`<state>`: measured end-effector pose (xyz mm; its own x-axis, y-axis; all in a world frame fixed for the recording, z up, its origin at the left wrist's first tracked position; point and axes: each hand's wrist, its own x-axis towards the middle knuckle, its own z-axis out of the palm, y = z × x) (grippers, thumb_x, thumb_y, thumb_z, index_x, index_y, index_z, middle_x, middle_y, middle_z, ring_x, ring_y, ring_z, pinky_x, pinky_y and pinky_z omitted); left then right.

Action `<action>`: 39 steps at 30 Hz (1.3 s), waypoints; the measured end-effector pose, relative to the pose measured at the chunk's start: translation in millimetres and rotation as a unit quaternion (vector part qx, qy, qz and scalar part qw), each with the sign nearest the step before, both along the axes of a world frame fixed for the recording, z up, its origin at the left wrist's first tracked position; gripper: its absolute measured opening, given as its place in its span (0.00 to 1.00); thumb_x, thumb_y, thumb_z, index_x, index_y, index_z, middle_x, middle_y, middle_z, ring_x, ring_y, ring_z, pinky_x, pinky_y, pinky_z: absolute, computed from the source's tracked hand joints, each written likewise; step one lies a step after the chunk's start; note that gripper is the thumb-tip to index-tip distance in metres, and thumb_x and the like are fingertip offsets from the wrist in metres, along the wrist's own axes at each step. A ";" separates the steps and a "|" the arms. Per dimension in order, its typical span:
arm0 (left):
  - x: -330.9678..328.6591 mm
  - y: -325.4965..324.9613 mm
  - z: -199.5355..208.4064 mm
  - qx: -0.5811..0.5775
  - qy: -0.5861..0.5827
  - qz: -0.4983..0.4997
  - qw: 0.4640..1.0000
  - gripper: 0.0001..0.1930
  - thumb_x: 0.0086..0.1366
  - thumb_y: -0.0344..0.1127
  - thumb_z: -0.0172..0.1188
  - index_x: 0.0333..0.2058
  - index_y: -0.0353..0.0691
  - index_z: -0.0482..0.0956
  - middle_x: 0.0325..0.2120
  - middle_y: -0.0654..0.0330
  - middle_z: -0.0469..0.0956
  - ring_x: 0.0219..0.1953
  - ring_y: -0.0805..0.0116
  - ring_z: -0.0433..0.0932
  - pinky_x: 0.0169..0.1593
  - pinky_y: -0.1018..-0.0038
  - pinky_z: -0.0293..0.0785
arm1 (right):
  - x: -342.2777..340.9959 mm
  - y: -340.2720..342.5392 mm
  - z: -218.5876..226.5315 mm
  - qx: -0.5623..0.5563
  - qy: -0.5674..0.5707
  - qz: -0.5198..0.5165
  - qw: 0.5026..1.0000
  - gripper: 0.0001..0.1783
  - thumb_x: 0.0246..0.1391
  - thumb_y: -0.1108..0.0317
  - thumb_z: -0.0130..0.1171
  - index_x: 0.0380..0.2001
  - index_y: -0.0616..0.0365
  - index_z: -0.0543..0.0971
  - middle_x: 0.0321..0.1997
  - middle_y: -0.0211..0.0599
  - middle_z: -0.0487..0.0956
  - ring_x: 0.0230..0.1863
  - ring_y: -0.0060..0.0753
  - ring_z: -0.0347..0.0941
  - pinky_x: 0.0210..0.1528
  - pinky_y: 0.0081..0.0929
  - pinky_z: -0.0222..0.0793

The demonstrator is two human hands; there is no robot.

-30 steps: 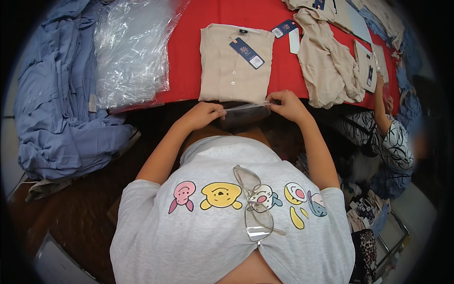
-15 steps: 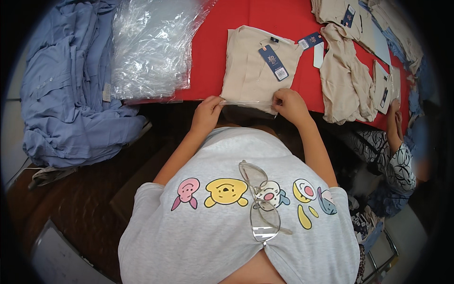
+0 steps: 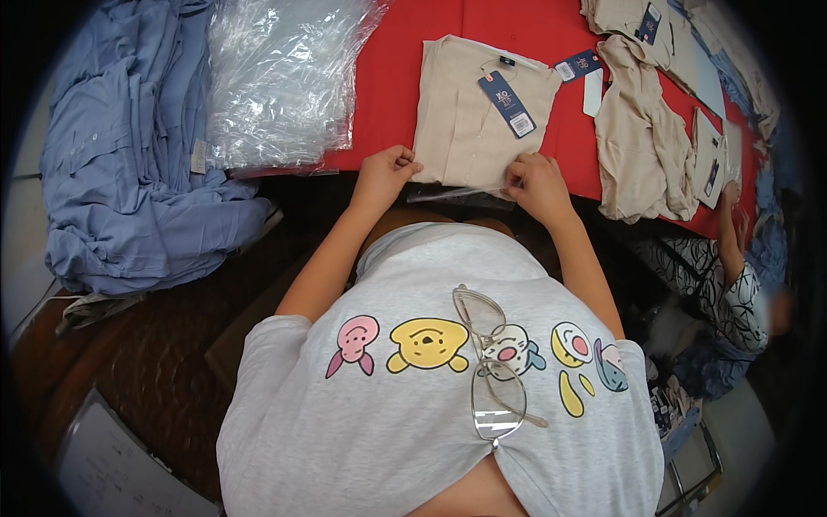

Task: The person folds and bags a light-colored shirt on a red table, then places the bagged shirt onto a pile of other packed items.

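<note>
A folded beige shirt (image 3: 461, 129) lies at the near edge of the red table, a navy paper tag (image 3: 506, 103) on its front. Clear plastic film (image 3: 457, 195), apparently a bag, hangs along the shirt's lower edge. My left hand (image 3: 385, 178) pinches the shirt's lower left corner; whether film is between the fingers too is hard to see. At the lower right corner, my right hand (image 3: 536, 183) has its fingers closed on the film's edge. A second navy tag (image 3: 578, 65) and a white card (image 3: 593, 92) lie right of the shirt.
A pile of clear plastic bags (image 3: 284, 86) lies on the red table (image 3: 392, 77), left of the shirt. Blue garments (image 3: 121, 172) are heaped farther left. Another beige garment (image 3: 642, 138) drapes over the right edge. Beyond it, a co-worker's hand (image 3: 730, 196) touches a tagged beige piece (image 3: 706, 159).
My left hand has shifted up to the shirt's corner, off the strip of film. The film now hangs lower between my hands. The whole view has shifted slightly.
</note>
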<state>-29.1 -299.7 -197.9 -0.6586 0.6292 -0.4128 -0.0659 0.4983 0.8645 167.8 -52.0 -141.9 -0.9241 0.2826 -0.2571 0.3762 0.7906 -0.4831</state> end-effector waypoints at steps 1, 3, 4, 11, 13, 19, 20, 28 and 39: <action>2.4 -0.4 -2.7 -0.038 0.015 -0.029 0.999 0.12 0.64 0.34 0.75 0.39 0.31 0.86 0.30 0.53 0.85 0.34 0.70 0.83 0.40 0.73 0.78 | 1.0 0.0 -1.2 0.005 0.005 0.003 1.000 0.06 0.43 0.72 0.72 0.26 0.52 0.83 0.34 0.32 0.79 0.45 0.43 0.77 0.56 0.43 0.67; 12.6 -5.2 -2.2 -0.051 0.016 -0.051 0.997 0.12 0.64 0.34 0.75 0.38 0.31 0.86 0.27 0.54 0.84 0.31 0.70 0.82 0.39 0.72 0.78 | 8.2 1.0 -3.4 0.020 0.010 0.013 1.000 0.06 0.43 0.71 0.72 0.25 0.52 0.83 0.34 0.32 0.79 0.46 0.43 0.76 0.59 0.45 0.67; 18.1 -8.2 -1.3 -0.057 0.017 -0.061 0.996 0.11 0.63 0.34 0.75 0.37 0.31 0.86 0.26 0.54 0.84 0.30 0.70 0.82 0.38 0.72 0.78 | 11.7 1.4 -4.0 0.027 0.013 0.018 0.999 0.06 0.44 0.71 0.72 0.25 0.52 0.83 0.34 0.32 0.79 0.46 0.43 0.76 0.60 0.46 0.67; 46.4 -44.4 44.7 0.111 0.231 -0.129 0.958 0.16 0.61 0.38 0.76 0.45 0.41 0.84 0.43 0.56 0.78 0.45 0.62 0.81 0.51 0.66 0.77 | 16.2 -6.3 -0.6 0.016 0.005 -0.001 1.000 0.07 0.43 0.71 0.74 0.25 0.53 0.83 0.36 0.32 0.78 0.48 0.43 0.75 0.70 0.57 0.61; 51.0 -49.5 38.1 0.070 0.260 -0.196 0.943 0.14 0.60 0.38 0.75 0.43 0.42 0.85 0.40 0.58 0.78 0.44 0.59 0.79 0.52 0.63 0.76 | 16.2 -5.7 0.9 0.010 -0.001 0.001 1.000 0.08 0.43 0.70 0.76 0.25 0.52 0.83 0.37 0.32 0.78 0.49 0.43 0.75 0.71 0.56 0.61; 46.9 -63.7 0.3 0.023 0.325 -0.186 0.927 0.05 0.62 0.35 0.72 0.36 0.45 0.89 0.37 0.62 0.77 0.43 0.59 0.79 0.49 0.62 0.76 | 16.9 -8.5 3.4 0.022 0.003 0.023 1.000 0.10 0.42 0.66 0.79 0.24 0.54 0.84 0.39 0.32 0.79 0.49 0.43 0.75 0.71 0.57 0.60; 42.0 -63.4 3.3 0.020 0.337 -0.161 0.927 0.04 0.62 0.35 0.71 0.35 0.45 0.89 0.36 0.63 0.78 0.42 0.59 0.79 0.48 0.62 0.76 | 17.5 -9.6 2.8 0.023 0.005 0.022 0.999 0.10 0.42 0.66 0.79 0.24 0.53 0.84 0.39 0.33 0.79 0.50 0.44 0.74 0.72 0.58 0.60; 7.9 -55.3 -16.5 -0.010 0.361 -0.252 0.898 0.04 0.63 0.33 0.70 0.35 0.42 0.89 0.36 0.63 0.80 0.42 0.59 0.81 0.50 0.63 0.76 | 13.6 -17.2 1.0 0.041 -0.002 0.018 0.999 0.09 0.42 0.65 0.79 0.24 0.52 0.86 0.39 0.33 0.77 0.51 0.44 0.73 0.72 0.63 0.59; -8.2 -49.8 22.2 0.118 0.503 -0.257 0.817 0.05 0.60 0.31 0.69 0.35 0.43 0.85 0.39 0.65 0.81 0.41 0.64 0.81 0.50 0.66 0.76 | 18.0 -18.6 -2.3 0.027 0.007 0.008 1.000 0.09 0.41 0.65 0.80 0.25 0.50 0.86 0.39 0.32 0.75 0.51 0.42 0.73 0.73 0.61 0.59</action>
<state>-37.3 -349.5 -175.7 -0.2140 0.9129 0.3476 0.9025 0.0486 0.4280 185.7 -70.6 -144.2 -0.9319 0.2815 -0.2287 0.3573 0.8210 -0.4453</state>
